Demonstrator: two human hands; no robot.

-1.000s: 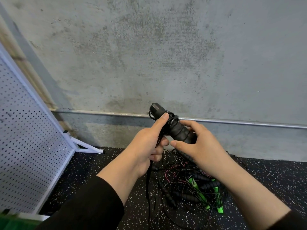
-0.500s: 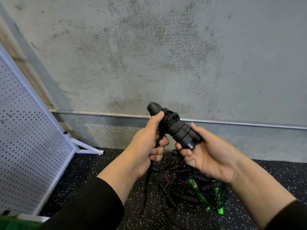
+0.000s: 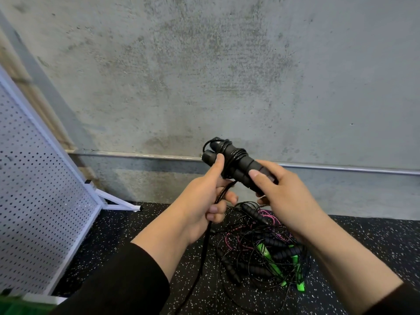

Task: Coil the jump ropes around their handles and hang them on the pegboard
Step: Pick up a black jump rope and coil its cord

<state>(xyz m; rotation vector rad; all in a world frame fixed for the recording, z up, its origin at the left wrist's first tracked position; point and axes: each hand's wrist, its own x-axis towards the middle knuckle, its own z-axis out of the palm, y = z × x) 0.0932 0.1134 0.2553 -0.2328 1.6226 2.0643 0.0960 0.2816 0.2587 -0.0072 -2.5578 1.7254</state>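
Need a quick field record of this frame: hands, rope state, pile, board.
left hand: left hand grips the loose black cord, thumb pressed on the handle end
right hand: right hand holds the pair of black foam handles
rope state: cord partly wound round the handles; the rest hangs to the floor
pile: tangled jump ropes on the speckled black floor, black, green and pink
board: white perforated pegboard at left; no rope visible on it

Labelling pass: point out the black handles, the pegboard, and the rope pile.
black handles (image 3: 241, 165), head view, foam grip under the coils
pegboard (image 3: 34, 201), head view, perforated face
rope pile (image 3: 261, 253), head view, tangle's middle
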